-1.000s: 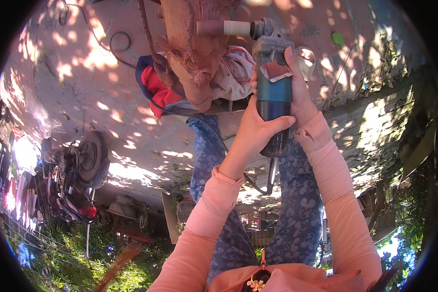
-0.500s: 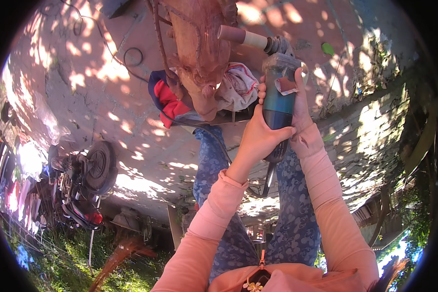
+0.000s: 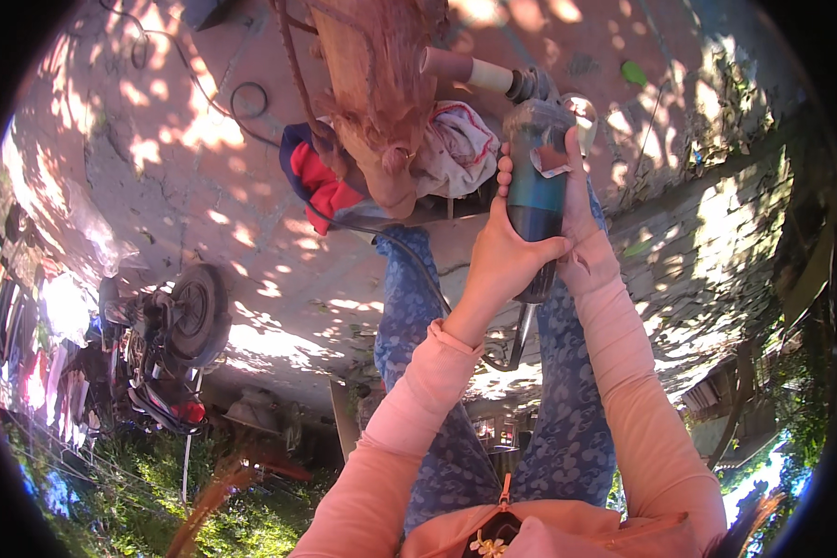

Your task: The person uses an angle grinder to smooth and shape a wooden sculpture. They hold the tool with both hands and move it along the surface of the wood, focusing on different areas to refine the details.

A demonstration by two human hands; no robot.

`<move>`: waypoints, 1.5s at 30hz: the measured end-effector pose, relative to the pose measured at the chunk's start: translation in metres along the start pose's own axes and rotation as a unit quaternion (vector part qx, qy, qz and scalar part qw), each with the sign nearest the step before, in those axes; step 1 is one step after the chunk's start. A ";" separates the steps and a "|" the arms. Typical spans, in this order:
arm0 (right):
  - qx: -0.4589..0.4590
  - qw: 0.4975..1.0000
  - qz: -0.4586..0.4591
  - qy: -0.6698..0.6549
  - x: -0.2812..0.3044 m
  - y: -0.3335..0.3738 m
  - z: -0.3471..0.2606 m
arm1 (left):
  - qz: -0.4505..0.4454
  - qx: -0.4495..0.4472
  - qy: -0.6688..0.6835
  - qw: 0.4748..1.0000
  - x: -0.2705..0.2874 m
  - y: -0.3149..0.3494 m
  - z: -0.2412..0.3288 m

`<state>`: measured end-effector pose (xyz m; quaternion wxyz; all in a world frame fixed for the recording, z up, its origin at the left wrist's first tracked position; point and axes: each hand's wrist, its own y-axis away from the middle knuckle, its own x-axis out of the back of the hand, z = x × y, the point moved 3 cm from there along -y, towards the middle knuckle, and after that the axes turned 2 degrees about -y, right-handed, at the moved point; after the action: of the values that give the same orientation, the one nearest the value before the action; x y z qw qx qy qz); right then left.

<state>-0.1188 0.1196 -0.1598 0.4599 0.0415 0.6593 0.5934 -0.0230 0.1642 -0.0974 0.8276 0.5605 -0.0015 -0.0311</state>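
Both hands hold an angle grinder (image 3: 534, 200) with a dark and teal body, its head pointing away from me. My left hand (image 3: 504, 253) is wrapped round the lower body, thumb across it. Along the right side, my right hand (image 3: 577, 205) grips the upper body; some of its fingers are hidden behind the tool. A brown and cream cylindrical attachment (image 3: 465, 70) sticks out leftward from the grinder's head. Left of it, a reddish-brown carved piece of wood (image 3: 372, 88) rests on bundled cloths, its surface apart from the cylinder. A dark cord (image 3: 414, 260) runs from the grinder's rear.
A red and navy cloth (image 3: 325, 191) and a whitish cloth (image 3: 460, 149) lie under the wood, between it and my legs. The cord loops over the paved ground (image 3: 223, 177) at far left. A motorbike (image 3: 163, 325) stands at left. Dry leaves lie along the right.
The view has shifted slightly, and the wood sits a little higher in it. My hands keep the same hold on the grinder, which has barely moved.
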 end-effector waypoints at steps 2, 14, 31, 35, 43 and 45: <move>0.000 1.000 0.000 0.000 0.004 -0.002 0.000 | -0.003 0.008 -0.002 1.000 0.000 0.000 0.001; 0.053 0.995 -0.022 -0.085 0.013 0.042 0.011 | -0.059 0.014 -0.301 0.952 0.020 0.040 0.061; 0.044 0.994 -0.034 -0.095 0.013 0.049 0.008 | -0.363 -0.316 -0.031 0.876 0.068 0.113 0.191; 0.033 0.994 -0.044 -0.093 0.012 0.045 0.008 | -0.368 -0.325 -0.052 0.869 0.068 0.123 0.193; 0.045 0.995 -0.026 -0.083 0.011 0.042 0.003 | -0.374 -0.344 -0.082 0.857 0.068 0.125 0.189; 0.047 0.994 -0.032 -0.088 0.011 0.042 0.003 | -0.369 -0.348 -0.078 0.858 0.068 0.122 0.190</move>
<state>-0.1442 0.1410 -0.1308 0.5325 0.0938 0.6443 0.5409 0.0437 0.0298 0.0838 0.8936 0.1912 0.1524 -0.3764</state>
